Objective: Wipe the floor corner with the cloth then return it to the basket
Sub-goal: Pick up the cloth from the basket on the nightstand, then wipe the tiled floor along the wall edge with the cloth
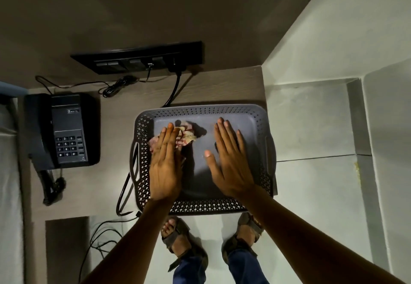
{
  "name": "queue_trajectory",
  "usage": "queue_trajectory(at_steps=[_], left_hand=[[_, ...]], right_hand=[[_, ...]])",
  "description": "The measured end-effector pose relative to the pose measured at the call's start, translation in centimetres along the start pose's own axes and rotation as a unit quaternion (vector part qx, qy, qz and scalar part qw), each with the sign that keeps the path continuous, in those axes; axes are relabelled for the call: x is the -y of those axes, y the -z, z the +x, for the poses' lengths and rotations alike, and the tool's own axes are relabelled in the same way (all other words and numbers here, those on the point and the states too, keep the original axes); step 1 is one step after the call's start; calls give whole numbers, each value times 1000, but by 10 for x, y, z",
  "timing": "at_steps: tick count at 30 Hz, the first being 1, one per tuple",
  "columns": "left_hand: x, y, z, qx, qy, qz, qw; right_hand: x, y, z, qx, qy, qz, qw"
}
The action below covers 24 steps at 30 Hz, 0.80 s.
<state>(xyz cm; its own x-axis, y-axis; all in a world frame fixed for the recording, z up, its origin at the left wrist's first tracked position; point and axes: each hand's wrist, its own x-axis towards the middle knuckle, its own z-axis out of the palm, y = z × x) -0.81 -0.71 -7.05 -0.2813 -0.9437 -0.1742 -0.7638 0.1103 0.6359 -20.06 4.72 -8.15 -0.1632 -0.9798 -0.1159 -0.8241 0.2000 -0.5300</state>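
Note:
A grey perforated plastic basket (262, 117) sits on a wooden ledge at the centre. A crumpled cloth with pink and cream patches (188, 135) lies in the basket's left half. My left hand (165, 163) hovers flat over the cloth, fingers extended and together, covering part of it. My right hand (229, 161) is spread flat over the basket's bare right half, holding nothing. The tiled floor corner (353, 83) lies to the right, where the white walls meet.
A black desk telephone (66, 130) sits left of the basket. A black switch panel (142, 60) with plugged cables is on the wall behind. Cables trail across the ledge and down to the floor at lower left. My sandalled feet (178, 237) stand below the basket.

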Motion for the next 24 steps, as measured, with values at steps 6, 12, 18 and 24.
queue_trajectory(at_steps=[6, 12, 18, 24], left_hand=[[-71, 21, -15, -15, 22, -127, 992], [-148, 2, -36, -10, -13, -166, 986], [-222, -42, -69, 44, -83, -175, 980], [-310, -138, -124, 80, -76, -188, 976]], right_hand=[[29, 45, -29, -81, -18, 151, 985], [-2, 101, -77, -216, -10, 175, 961], [-82, 148, -116, -196, -37, 142, 970], [-203, 199, -200, -174, -61, 135, 974]])
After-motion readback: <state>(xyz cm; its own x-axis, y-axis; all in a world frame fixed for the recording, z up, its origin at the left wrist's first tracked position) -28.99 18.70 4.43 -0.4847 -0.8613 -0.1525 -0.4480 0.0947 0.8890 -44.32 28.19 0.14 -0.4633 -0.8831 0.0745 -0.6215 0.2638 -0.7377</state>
